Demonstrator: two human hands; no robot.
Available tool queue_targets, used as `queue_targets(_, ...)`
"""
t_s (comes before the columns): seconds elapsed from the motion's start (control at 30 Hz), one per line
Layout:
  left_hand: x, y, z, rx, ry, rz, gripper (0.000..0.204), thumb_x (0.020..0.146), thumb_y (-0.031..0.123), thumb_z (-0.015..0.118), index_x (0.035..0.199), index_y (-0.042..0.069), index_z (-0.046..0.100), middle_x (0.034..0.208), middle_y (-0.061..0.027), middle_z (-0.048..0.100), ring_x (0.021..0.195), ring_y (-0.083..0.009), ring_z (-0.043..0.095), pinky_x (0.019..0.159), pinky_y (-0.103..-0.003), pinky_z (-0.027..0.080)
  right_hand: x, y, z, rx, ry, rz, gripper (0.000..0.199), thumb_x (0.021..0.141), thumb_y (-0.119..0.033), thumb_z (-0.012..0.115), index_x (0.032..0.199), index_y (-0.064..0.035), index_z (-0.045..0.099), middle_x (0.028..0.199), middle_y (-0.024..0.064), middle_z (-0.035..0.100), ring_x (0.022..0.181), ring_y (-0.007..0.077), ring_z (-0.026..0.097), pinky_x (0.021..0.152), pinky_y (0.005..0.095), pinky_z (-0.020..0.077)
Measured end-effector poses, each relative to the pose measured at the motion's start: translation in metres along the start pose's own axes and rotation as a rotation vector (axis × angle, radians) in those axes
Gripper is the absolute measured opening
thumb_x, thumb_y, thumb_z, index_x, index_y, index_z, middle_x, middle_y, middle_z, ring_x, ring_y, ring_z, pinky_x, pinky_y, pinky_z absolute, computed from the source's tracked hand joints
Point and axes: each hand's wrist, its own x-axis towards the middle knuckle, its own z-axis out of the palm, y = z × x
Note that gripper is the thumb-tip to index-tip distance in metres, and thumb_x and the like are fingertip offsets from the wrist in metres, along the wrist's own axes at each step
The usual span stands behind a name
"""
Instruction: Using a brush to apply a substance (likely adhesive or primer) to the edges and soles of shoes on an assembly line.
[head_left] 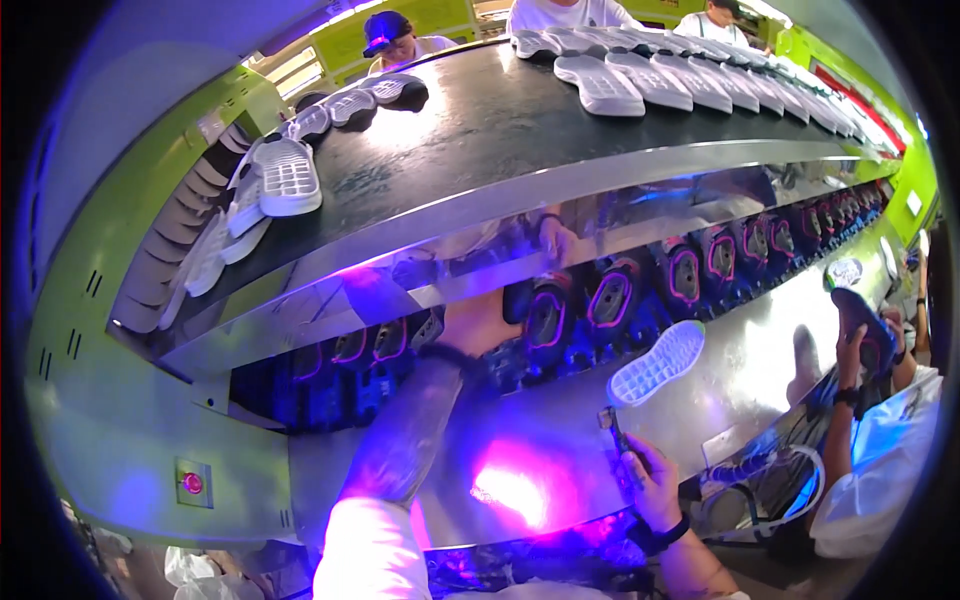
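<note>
Polished curved steel shelf (760,350), violet-lit, below a dark conveyor belt (480,130). On the shelf: white waffle-pattern rubber shoe sole (657,362). Right hand (655,478) beside it, fingers curled around a small brush (612,428). Left hand (480,325) reaches above the shelf; fingers hidden.

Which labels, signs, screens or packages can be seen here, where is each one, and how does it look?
Red sign strip: long and narrow, on the green wall at far upper right; its marks are too small to tell.
White plate: small rectangle on the green wall at the right edge.
Red push button: round, in a square grey plate on the green machine panel, lower left.
No screens or packages show.
</note>
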Motion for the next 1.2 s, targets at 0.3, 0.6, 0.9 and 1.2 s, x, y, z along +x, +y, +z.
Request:
queue_targets(0.3,-0.280,0.055,-0.063,-0.542,0.562,-0.088,0.102,0.069,0.026,0.090,0.149,-0.002,0.033,0.125,-0.0178,0.061,0.124,-0.0324,0.059,0.108,-0.047,0.047,-0.017,-0.032,0.035,-0.446,-0.192,-0.160,0.034,0.100,-0.009,0.068,0.132,-0.0008,0.069,0.111,0.0121,0.072,0.096,0.0195,0.070,0.081,0.0305,0.0552)
queue_targets(0.6,-0.465,0.064,0.008,-0.485,0.388,0.204,0.039,0.108,0.031,0.046,0.136,0.005,0.056,0.137,-0.0146,0.064,0.125,-0.0312,0.064,0.112,-0.054,0.041,-0.072,-0.032,0.132,-0.565,-0.503,-0.166,0.034,0.099,-0.015,0.069,0.131,-0.0046,0.069,0.118,0.0164,0.070,0.103,0.0261,0.069,0.084,0.0366,0.0571)
queue_targets(0.9,-0.492,0.080,0.032,-0.432,0.476,0.452,0.039,0.092,0.030,0.065,0.130,0.038,0.058,0.144,0.0069,0.061,0.132,-0.0174,0.058,0.111,-0.045,0.039,-0.058,-0.017,0.157,-0.737,-0.502,-0.271,0.032,0.096,0.001,0.067,0.128,0.0010,0.069,0.100,0.0073,0.075,0.090,0.0143,0.072,0.080,0.0286,0.0558)
queue_targets(1.2,-0.493,0.071,0.031,-0.299,0.425,0.568,0.042,0.095,0.029,0.061,0.136,0.038,0.057,0.151,0.0075,0.057,0.143,-0.0202,0.049,0.117,-0.047,0.037,-0.084,-0.026,0.141,-0.684,-0.503,-0.009,0.033,0.097,-0.007,0.072,0.130,-0.0021,0.071,0.101,0.0081,0.078,0.088,0.0089,0.066,0.080,0.0273,0.0539)
